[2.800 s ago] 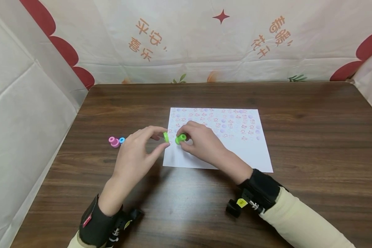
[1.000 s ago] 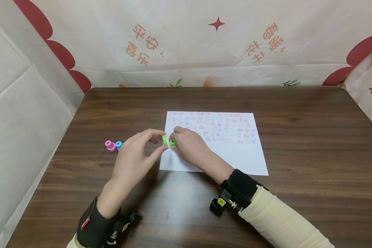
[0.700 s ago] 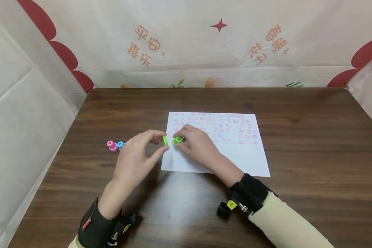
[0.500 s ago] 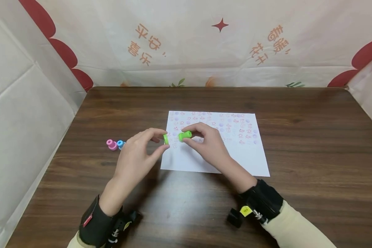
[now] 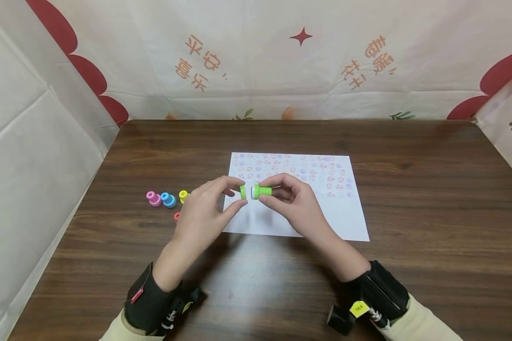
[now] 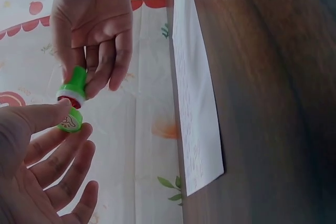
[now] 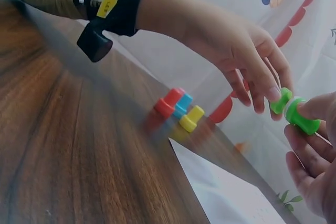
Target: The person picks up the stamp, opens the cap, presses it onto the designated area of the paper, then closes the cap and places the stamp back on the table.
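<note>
Over the left part of the paper my left hand [image 5: 202, 210] pinches a small green cap [image 5: 242, 192] between thumb and fingertips. A picture shows on the cap's end in the left wrist view. Facing it, my right hand [image 5: 296, 206] grips a green toy stamp [image 5: 263, 191] turned sideways, its white-ringed end towards the cap. That end has a red face [image 6: 73, 99] in the left wrist view. In the head view a narrow gap separates stamp and cap. Beneath lies the white paper [image 5: 345, 218], its upper part covered with rows of small red and purple prints.
Left of my left hand stand a pink stamp [image 5: 153, 199], a blue stamp [image 5: 168, 200], a yellow stamp [image 5: 183, 195] and a red stamp [image 5: 177, 216], the last two partly hidden by that hand. The wooden table [image 5: 431, 199] ends at a patterned cloth [image 5: 256, 61] behind.
My right hand has raised the stamp from the paper's left side and turned it sideways. My left hand has shifted right with the cap, uncovering the yellow and red stamps.
</note>
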A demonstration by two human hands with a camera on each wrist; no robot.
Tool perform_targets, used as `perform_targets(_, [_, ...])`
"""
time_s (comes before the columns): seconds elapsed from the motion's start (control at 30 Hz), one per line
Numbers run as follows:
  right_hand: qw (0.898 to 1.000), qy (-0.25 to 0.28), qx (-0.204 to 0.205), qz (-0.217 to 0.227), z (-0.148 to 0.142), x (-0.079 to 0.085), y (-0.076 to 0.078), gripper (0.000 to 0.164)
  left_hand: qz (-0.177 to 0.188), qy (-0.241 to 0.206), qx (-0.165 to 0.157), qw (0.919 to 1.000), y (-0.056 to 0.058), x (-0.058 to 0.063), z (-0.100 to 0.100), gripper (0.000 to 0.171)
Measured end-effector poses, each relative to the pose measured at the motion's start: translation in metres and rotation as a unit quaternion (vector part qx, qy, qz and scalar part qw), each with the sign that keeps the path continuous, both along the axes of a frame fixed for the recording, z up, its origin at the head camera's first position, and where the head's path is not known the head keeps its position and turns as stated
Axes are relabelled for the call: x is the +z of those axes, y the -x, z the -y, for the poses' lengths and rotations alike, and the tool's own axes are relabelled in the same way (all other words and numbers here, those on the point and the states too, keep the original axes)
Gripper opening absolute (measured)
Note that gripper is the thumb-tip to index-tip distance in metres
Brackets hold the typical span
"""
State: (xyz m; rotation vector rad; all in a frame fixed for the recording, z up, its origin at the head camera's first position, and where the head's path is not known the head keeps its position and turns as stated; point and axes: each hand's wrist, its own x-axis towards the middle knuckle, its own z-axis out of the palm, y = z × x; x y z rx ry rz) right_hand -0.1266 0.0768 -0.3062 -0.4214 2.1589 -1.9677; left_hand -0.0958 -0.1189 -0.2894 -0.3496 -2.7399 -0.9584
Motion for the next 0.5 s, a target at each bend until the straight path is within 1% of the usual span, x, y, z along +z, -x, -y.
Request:
perform_targets(0.13, [1.0, 0.018, 0.008, 0.01, 0.001, -0.003, -0.006, 0.023, -0.008, 0.004, -0.012, 0.9999, -0.003, -0.004, -0.003, 0.034])
perform_targets(0.23, [1.0, 0.021, 0.01, 0.012, 0.001, -0.006, -0.009, 0.023, -0.015, 0.004, -0.02, 0.9997, -0.005, -0.008, -0.004, 0.034])
perform_targets(0.5, [1.0, 0.015, 0.016, -0.001, 0.0, -0.014, -0.014, 0.022, -0.039, 0.004, -0.044, 0.9983, -0.009, -0.015, -0.005, 0.032])
